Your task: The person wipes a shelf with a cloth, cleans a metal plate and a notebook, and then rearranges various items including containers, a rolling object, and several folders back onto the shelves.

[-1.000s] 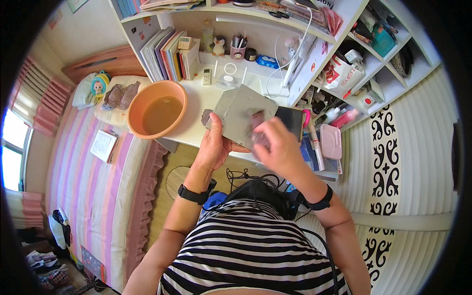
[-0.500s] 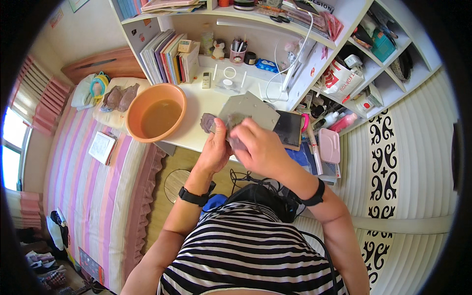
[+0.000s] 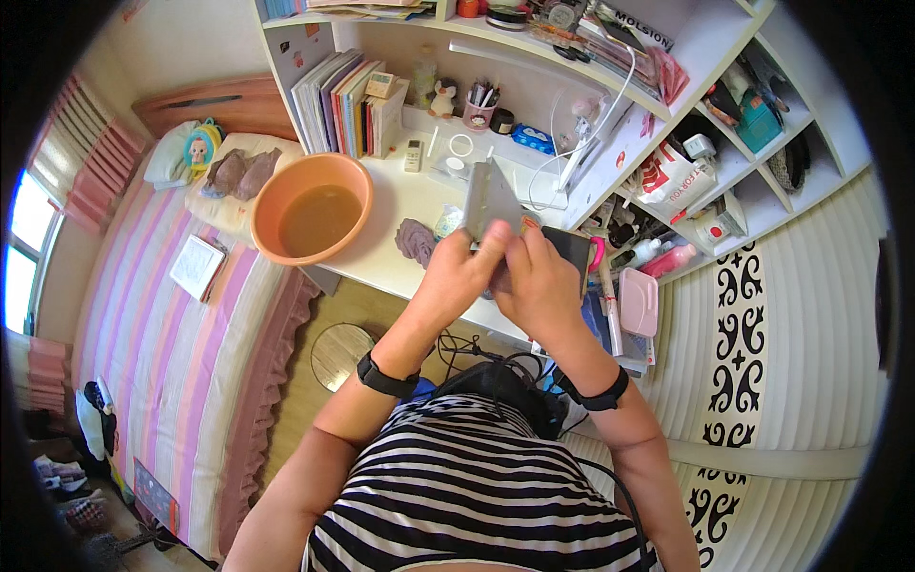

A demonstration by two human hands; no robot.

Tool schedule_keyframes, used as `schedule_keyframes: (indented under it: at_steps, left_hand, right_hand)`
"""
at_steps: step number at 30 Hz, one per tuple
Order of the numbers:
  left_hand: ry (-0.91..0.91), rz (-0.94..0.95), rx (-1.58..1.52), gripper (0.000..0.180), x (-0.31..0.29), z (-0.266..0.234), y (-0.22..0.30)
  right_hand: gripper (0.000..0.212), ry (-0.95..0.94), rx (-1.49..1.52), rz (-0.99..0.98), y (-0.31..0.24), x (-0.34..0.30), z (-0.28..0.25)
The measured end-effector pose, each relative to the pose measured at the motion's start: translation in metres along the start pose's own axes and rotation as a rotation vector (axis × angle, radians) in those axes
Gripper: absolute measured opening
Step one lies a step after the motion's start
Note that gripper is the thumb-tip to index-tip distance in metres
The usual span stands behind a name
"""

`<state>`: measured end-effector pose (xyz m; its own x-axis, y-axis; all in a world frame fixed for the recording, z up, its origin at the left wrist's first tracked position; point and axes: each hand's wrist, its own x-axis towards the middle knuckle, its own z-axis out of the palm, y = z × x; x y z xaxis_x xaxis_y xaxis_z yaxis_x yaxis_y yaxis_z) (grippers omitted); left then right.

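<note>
A grey flat panel is held up on edge, tilted, above the front edge of a white counter. Its lower end is clasped in the grip of the left hand, the thumb laid across it. The right hand is pressed close beside the left, its fingers curled; a patch of dull purple shows between the hands, but whether anything is held in that grip cannot be told.

Near the front edge, left of the hands, a crumpled purple-brown cloth is seen. At the counter's left end an orange basin is set, partly filled with cloudy brown water. A white remote control is placed farther back, and upright books are lined up at the back left corner. Pens are held in a pink cup along the back edge. To the right of the right hand, a dark flat object is partly hidden.
</note>
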<state>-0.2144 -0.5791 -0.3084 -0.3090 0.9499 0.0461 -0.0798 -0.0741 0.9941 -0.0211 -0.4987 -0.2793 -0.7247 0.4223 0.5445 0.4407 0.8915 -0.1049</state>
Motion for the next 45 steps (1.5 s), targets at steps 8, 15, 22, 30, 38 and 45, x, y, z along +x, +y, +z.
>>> schedule_keyframes:
  at_steps: [8, 15, 22, 30, 38, 45]
  left_hand:
    - [0.106, -0.041, -0.145, 0.075, -0.004, -0.016, 0.002]
    - [0.228, -0.074, -0.289, 0.059, 0.001, -0.011, -0.028]
    - [0.043, -0.197, -0.826, 0.051, -0.007, -0.018, -0.030]
    - [0.018, -0.164, -0.831, 0.041, -0.006, -0.021, -0.032]
    - [0.079, -0.116, -0.819, 0.036, -0.014, -0.018, -0.039]
    - [0.028, -0.120, -0.712, 0.035, -0.018, -0.002, -0.049]
  right_hand:
    - [0.040, 0.065, 0.993, 0.649, 0.066, -0.017, -0.008]
    - [0.057, 0.073, 1.259, 0.618, 0.069, -0.033, 0.000]
    - [0.057, -0.042, 1.303, 0.665, 0.067, -0.048, 0.013]
    - [0.045, -0.076, 1.275, 0.608, 0.076, -0.039, 0.008]
    - [0.032, 0.312, 0.517, 0.229, 0.060, -0.013, -0.029]
    - [0.056, 0.142, 0.088, 0.094, 0.057, -0.006, -0.022]
